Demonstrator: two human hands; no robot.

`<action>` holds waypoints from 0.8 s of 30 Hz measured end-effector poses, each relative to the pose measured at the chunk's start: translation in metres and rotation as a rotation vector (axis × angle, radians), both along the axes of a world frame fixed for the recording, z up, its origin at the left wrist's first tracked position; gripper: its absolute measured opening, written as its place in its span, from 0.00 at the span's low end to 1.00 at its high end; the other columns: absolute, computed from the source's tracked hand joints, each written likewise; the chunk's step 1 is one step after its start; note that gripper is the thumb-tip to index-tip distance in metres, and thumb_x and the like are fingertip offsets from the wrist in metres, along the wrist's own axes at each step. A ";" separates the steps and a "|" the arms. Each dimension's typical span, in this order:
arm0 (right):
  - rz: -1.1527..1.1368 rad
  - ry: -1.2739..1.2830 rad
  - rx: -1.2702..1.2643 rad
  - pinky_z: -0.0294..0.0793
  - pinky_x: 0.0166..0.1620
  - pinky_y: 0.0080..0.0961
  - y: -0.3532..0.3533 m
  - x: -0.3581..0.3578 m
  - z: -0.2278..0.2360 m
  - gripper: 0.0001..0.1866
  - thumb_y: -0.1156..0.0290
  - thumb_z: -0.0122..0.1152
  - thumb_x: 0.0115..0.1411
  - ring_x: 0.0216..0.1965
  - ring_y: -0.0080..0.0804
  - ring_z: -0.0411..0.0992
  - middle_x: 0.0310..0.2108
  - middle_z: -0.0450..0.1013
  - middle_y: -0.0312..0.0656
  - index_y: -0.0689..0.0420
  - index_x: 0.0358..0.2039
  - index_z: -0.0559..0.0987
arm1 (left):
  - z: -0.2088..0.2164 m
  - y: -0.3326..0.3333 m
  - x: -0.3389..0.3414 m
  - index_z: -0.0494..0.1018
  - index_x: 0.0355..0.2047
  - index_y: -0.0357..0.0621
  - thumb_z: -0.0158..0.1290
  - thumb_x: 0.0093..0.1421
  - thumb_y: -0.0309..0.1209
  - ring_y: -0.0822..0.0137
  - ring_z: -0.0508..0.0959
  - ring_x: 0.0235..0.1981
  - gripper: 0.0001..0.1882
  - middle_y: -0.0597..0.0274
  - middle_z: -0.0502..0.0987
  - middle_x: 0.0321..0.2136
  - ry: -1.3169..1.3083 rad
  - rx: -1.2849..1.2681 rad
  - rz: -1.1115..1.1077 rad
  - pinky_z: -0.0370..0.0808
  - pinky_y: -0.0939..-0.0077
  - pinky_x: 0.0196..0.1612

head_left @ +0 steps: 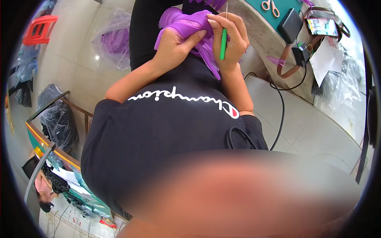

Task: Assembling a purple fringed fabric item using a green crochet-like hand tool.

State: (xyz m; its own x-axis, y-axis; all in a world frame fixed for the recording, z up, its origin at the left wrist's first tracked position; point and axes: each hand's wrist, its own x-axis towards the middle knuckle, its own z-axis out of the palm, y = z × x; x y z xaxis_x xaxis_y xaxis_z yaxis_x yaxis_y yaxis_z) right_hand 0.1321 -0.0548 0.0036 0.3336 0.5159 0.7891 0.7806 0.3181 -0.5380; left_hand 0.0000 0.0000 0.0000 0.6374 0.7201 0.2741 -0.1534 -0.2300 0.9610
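A bundle of glossy purple pieces point(182, 26), soft-looking and with long narrow strips, lies over my lap; its exact kind is unclear. My left hand point(172, 49) is closed on it, the thumb pressing along the top. At the bundle's right side, my right hand point(231, 33) grips a slim tool with a green handle point(223, 44), and a thin metal tip points away from me. The thumb and forefinger of that hand also meet the purple edge. Which part of the purple material lies under my fingers is hidden.
On the green-topped table at the right are pink-handled scissors point(270, 7), a black box-like device point(290, 24), a lit phone point(322, 27) and a brown strap point(283, 63). A clear bag with purple pieces point(115, 41) and a red stool point(40, 30) stand left. A black cable point(283, 113) hangs right.
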 end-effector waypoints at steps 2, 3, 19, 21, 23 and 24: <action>0.002 -0.060 0.005 0.71 0.28 0.19 0.000 0.002 -0.001 0.08 0.81 0.65 0.48 0.26 0.27 0.71 0.28 0.71 0.39 0.60 0.31 0.81 | 0.005 -0.003 -0.001 0.76 0.37 0.37 0.50 0.62 0.30 0.81 0.71 0.26 0.10 0.70 0.76 0.24 -0.028 -0.152 -0.056 0.68 0.87 0.30; 0.004 -0.062 0.006 0.71 0.28 0.19 0.000 0.002 -0.001 0.08 0.81 0.65 0.48 0.26 0.27 0.71 0.28 0.71 0.39 0.60 0.31 0.81 | 0.002 -0.002 0.000 0.76 0.37 0.37 0.50 0.62 0.30 0.81 0.71 0.26 0.10 0.70 0.76 0.24 -0.030 -0.151 -0.053 0.68 0.87 0.30; 0.475 1.157 0.284 0.69 0.35 0.17 -0.037 0.039 0.027 0.08 0.71 0.49 0.63 0.26 0.24 0.65 0.33 0.69 0.43 0.63 0.34 0.71 | 0.010 0.024 0.002 0.58 0.57 0.35 0.34 0.64 0.39 0.56 0.69 0.53 0.25 0.43 0.68 0.52 -0.454 -0.865 -0.020 0.66 0.64 0.55; 0.473 1.296 0.481 0.71 0.40 0.19 -0.064 0.083 0.033 0.08 0.70 0.50 0.63 0.28 0.26 0.68 0.32 0.69 0.42 0.63 0.34 0.71 | 0.004 0.035 -0.001 0.60 0.55 0.35 0.35 0.64 0.39 0.56 0.70 0.53 0.24 0.44 0.69 0.51 -0.512 -0.964 0.130 0.66 0.63 0.55; 0.279 1.329 0.686 0.73 0.40 0.22 -0.112 0.132 0.039 0.08 0.71 0.50 0.62 0.31 0.29 0.71 0.32 0.70 0.44 0.64 0.32 0.71 | -0.007 0.045 -0.001 0.61 0.55 0.35 0.35 0.64 0.38 0.56 0.70 0.52 0.24 0.44 0.69 0.51 -0.526 -0.986 0.162 0.66 0.63 0.54; 0.190 1.184 0.796 0.74 0.39 0.23 -0.137 0.156 0.039 0.08 0.72 0.49 0.62 0.32 0.30 0.72 0.31 0.71 0.44 0.64 0.32 0.71 | -0.014 0.049 -0.003 0.62 0.54 0.35 0.35 0.64 0.38 0.55 0.70 0.52 0.24 0.45 0.69 0.51 -0.531 -1.001 0.199 0.67 0.62 0.54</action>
State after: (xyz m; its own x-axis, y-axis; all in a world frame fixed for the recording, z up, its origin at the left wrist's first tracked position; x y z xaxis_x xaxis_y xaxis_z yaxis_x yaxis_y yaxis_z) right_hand 0.2883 -0.1915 0.0421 0.9624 0.1878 0.1963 -0.0784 0.8837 -0.4614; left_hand -0.0031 0.0495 -0.0139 0.4633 0.8418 -0.2770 -0.6406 0.5341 0.5517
